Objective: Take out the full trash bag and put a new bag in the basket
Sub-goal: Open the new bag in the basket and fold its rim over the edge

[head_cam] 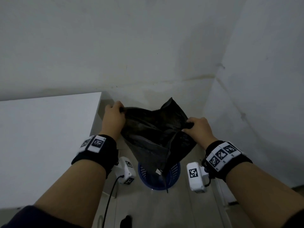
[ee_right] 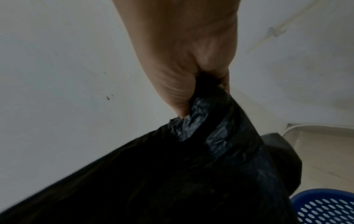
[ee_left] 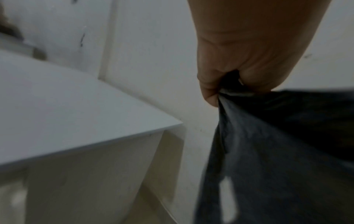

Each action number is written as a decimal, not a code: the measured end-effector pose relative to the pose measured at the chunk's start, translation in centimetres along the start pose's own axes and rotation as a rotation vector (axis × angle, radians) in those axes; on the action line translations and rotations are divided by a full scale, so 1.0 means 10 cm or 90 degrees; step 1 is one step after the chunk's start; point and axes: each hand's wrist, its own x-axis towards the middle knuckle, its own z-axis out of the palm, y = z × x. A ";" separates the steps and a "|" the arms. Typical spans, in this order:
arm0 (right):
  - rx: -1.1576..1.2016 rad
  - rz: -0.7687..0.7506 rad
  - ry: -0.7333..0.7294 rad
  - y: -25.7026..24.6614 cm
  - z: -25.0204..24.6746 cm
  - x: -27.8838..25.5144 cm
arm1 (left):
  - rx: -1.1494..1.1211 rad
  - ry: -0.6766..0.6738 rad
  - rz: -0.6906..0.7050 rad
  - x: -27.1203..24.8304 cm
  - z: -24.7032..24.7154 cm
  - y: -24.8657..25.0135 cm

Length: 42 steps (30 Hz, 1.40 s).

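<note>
Black plastic trash bag (head_cam: 158, 134) hangs spread between both fists above the blue perforated basket (head_cam: 174, 171), its lower end dangling into the rim. Left hand (head_cam: 113, 119) and right hand (head_cam: 198, 127) each clench a bunched top edge.

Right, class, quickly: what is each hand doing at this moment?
Left hand: closed, gripping one edge of the black trash bag.
Right hand: closed, gripping the bag's opposite edge, above the blue basket.
</note>
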 end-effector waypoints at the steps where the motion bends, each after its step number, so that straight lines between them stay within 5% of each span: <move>1: 0.016 0.014 0.018 0.05 -0.01 0.00 | -0.065 0.031 -0.067 0.00 0.00 -0.03; 3: 0.062 0.026 0.066 0.15 0.03 0.01 | -0.211 0.044 -0.221 0.01 0.05 -0.12; 5: 0.126 0.025 0.089 0.19 0.06 0.00 | -0.329 0.044 -0.272 -0.01 0.15 -0.19; 8: 0.259 0.018 0.064 0.20 0.10 -0.04 | -0.337 -0.070 -0.133 -0.14 0.19 -0.12; 11: 0.314 0.031 0.101 0.20 0.14 -0.04 | 0.020 -0.179 0.059 -0.19 0.26 -0.20; 14: 0.235 0.023 0.122 0.26 0.22 -0.06 | 0.081 -0.044 0.036 -0.22 0.27 -0.35; 19: 0.062 0.016 0.063 0.42 0.44 -0.08 | -0.173 0.096 -0.210 -0.26 0.27 -0.51; 22: 0.108 0.076 0.195 0.46 0.51 -0.07 | -0.298 0.171 -0.198 -0.29 0.31 -0.49; 24: 0.125 0.045 0.194 0.42 0.57 -0.07 | -0.236 0.063 -0.093 -0.30 0.38 -0.47; 26: 0.111 -0.018 0.095 0.39 0.67 -0.06 | -0.185 -0.002 -0.053 -0.27 0.46 -0.53; 29: 0.144 0.005 0.158 0.32 0.77 -0.01 | -0.197 0.081 -0.089 -0.20 0.49 -0.65; 33: 0.149 -0.002 0.152 0.35 0.95 0.06 | -0.143 -0.022 -0.131 -0.13 0.63 -0.84; 37: 0.115 -0.026 0.088 0.39 1.10 0.05 | -0.114 -0.232 -0.068 -0.15 0.77 -0.89; 42: 0.210 -0.016 0.017 0.42 1.35 0.09 | -0.178 -0.269 -0.096 -0.19 0.98 -1.03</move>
